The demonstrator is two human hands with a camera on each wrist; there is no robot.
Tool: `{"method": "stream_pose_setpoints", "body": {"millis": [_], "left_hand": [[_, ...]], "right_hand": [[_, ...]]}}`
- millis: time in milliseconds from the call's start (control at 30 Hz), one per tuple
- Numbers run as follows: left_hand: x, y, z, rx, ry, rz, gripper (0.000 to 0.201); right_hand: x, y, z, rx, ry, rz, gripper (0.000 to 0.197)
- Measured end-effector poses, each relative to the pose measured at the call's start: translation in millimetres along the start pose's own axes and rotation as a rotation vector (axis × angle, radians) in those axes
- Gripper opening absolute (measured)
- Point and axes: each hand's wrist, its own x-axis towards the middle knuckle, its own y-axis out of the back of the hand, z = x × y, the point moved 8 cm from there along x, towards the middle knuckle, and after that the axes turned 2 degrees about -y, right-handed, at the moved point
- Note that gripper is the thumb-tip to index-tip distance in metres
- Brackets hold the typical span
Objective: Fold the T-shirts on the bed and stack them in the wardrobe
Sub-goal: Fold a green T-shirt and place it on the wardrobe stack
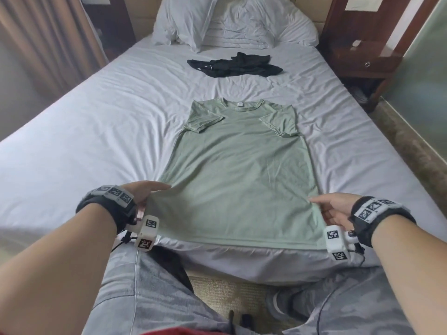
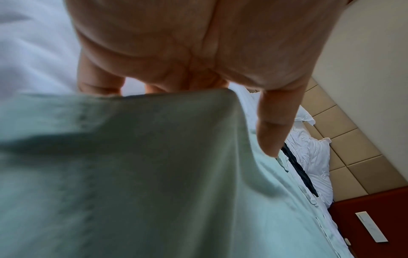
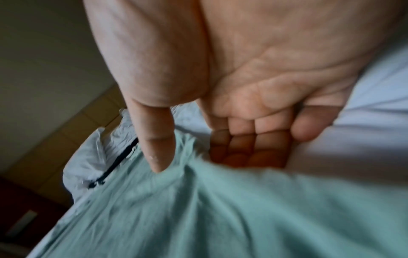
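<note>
A pale green T-shirt (image 1: 238,170) lies spread on the white bed (image 1: 96,122), collar away from me, both sleeves folded inward. My left hand (image 1: 147,193) pinches its lower left edge, thumb on top and fingers under the cloth (image 2: 132,174). At the lower right edge, my right hand (image 1: 331,209) grips the shirt (image 3: 220,209) with the thumb above and the fingers tucked beneath. The hem hangs slightly lifted at the foot of the bed. A crumpled black T-shirt (image 1: 235,65) lies farther up the bed, in front of the pillows.
White pillows (image 1: 232,20) lean on a padded headboard. A dark wooden nightstand (image 1: 362,44) stands to the right of the bed, and a beige curtain (image 1: 48,44) hangs on the left. My legs in grey trousers (image 1: 135,291) stand at the bed's foot.
</note>
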Motion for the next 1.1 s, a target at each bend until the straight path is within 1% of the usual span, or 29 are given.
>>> {"method": "stream_pose_setpoints", "body": {"millis": [33, 67, 133, 167, 200, 233, 267, 333, 367, 400, 433, 500, 533, 567, 600, 633, 700, 767, 833, 933, 1000, 1033, 1100], "left_hand": [[1, 0, -5, 0.003, 0.031, -0.023, 0.044], [3, -1, -9, -0.007, 0.035, -0.049, 0.044], [1, -7, -13, -0.019, 0.01, -0.124, 0.054], [-3, -9, -15, -0.039, 0.003, -0.151, 0.055], [-4, -10, -18, -0.052, 0.004, -0.155, 0.051], [-6, -7, -22, -0.031, 0.01, -0.141, 0.046], [-2, -4, -27, -0.003, 0.014, -0.12, 0.044], [10, 0, -41, 0.021, 0.04, -0.095, 0.046], [12, 0, -46, 0.027, 0.03, -0.086, 0.04], [14, 1, -51, 0.007, 0.004, -0.063, 0.032], [6, -2, -54, -0.027, -0.015, -0.052, 0.025], [-12, -7, -57, -0.153, -0.034, -0.036, 0.015], [-16, -7, -59, -0.189, -0.041, -0.023, 0.014], [-19, -5, -59, -0.226, -0.042, -0.011, 0.017], [-20, -3, -57, -0.249, -0.058, 0.001, 0.018], [-22, -1, -55, -0.262, -0.065, 0.006, 0.02], [-25, 5, -52, -0.277, -0.086, 0.01, 0.026], [-25, 12, -50, -0.285, -0.09, 0.019, 0.035], [-29, 18, -47, -0.309, -0.094, 0.004, 0.04], [-32, 26, -42, -0.451, -0.141, -0.005, 0.03], [-37, 27, -36, -0.531, -0.207, -0.011, 0.023], [-41, 26, -34, -0.57, -0.241, -0.033, 0.02], [-47, 19, -32, -0.596, -0.273, -0.124, 0.017]], "right_hand": [[-9, 0, 3, 0.041, 0.024, -0.002, 0.041], [-14, 0, 8, 0.053, 0.039, -0.014, 0.038], [-22, -3, 17, 0.095, 0.051, -0.023, 0.031], [-26, -2, 19, 0.115, 0.059, -0.012, 0.028], [-25, -1, 20, 0.136, 0.072, -0.001, 0.027], [-23, 2, 20, 0.13, 0.093, 0.016, 0.027], [-16, 7, 20, 0.103, 0.122, 0.042, 0.033], [26, 25, 32, 0.055, 0.161, 0.059, 0.062], [34, 31, 37, 0.043, 0.167, 0.066, 0.069], [47, 39, 43, 0.053, 0.179, 0.089, 0.065], [53, 44, 47, 0.076, 0.181, 0.117, 0.055], [19, 37, 42, 0.123, 0.158, 0.166, 0.04], [5, 34, 40, 0.145, 0.136, 0.173, 0.036], [-7, 34, 33, 0.099, 0.17, 0.186, 0.032], [-26, 32, 28, 0.098, 0.177, 0.196, 0.023], [-42, 31, 23, 0.159, 0.18, 0.208, 0.022], [-68, 32, 14, 0.194, 0.227, 0.234, 0.005], [-78, 38, 5, 0.209, 0.29, 0.264, 0.014], [-85, 43, -2, 0.284, 0.335, 0.265, 0.014], [-98, 46, -10, 0.345, 0.37, 0.259, 0.019], [-102, 42, -10, 0.365, 0.366, 0.197, 0.024], [-105, 40, -9, 0.371, 0.355, 0.162, 0.025], [-107, 33, -5, 0.374, 0.347, 0.1, 0.026]]}}
